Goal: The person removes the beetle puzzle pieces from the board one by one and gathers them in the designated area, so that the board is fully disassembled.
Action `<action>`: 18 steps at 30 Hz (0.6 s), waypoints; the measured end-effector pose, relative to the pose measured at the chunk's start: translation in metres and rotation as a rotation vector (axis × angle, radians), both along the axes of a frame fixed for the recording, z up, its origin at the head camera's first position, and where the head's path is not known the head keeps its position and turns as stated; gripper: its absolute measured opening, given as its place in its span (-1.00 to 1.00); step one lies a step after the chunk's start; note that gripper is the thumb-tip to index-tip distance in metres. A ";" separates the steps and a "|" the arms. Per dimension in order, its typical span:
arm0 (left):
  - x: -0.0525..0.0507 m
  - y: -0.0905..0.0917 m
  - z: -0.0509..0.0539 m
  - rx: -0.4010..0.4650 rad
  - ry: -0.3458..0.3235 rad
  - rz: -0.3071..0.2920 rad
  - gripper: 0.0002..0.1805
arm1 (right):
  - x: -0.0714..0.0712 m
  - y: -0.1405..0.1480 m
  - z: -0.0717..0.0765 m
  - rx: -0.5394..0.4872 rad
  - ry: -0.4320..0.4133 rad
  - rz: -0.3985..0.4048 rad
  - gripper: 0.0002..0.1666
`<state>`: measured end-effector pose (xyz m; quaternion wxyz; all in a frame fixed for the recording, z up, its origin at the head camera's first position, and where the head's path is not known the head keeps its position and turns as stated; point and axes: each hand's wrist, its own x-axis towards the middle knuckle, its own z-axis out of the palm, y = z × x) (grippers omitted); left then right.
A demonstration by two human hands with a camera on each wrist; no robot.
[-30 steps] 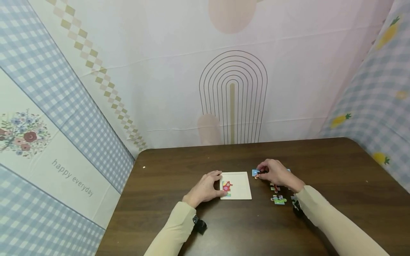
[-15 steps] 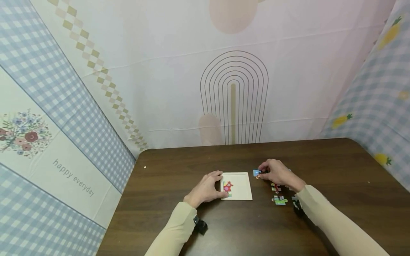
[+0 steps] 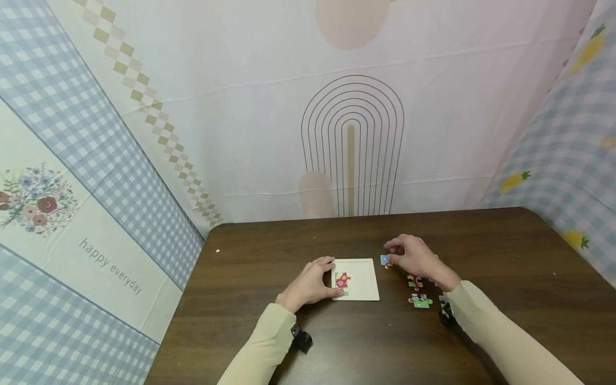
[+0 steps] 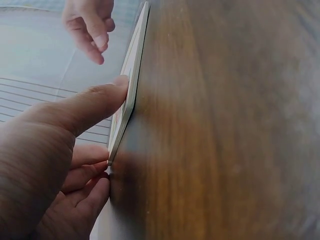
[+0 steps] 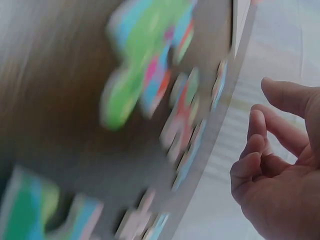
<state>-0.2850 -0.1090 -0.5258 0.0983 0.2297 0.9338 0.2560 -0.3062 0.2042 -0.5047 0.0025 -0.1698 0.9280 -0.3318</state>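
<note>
A square white puzzle board lies flat on the table. Colourful pieces with red and green are fitted at its left side. My left hand holds the board's left edge, thumb on the near left part and fingers at the far left corner. My right hand hovers just right of a blue-edged puzzle piece that lies beyond the board's right side. In the right wrist view its thumb and bent fingers stand apart, and nothing shows between them.
Several loose pieces lie under and near the right forearm, among them a green piece and a red piece. The forearm partly hides others. The brown table meets a patterned cloth at its far edge.
My right hand has lifted slightly up from the blue-edged piece, its fingers now off it. The left hand and the puzzle board have stayed in place.
</note>
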 end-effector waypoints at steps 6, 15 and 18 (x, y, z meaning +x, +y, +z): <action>0.002 0.000 0.000 0.007 -0.011 0.005 -0.13 | 0.008 -0.030 0.001 0.024 -0.023 0.023 -0.70; 0.002 0.000 0.002 -0.005 -0.008 -0.001 -0.13 | 0.012 -0.078 -0.003 0.081 -0.086 0.115 -0.66; 0.001 0.000 0.002 -0.009 -0.003 -0.005 -0.13 | 0.013 -0.090 -0.006 0.091 -0.088 0.142 -0.67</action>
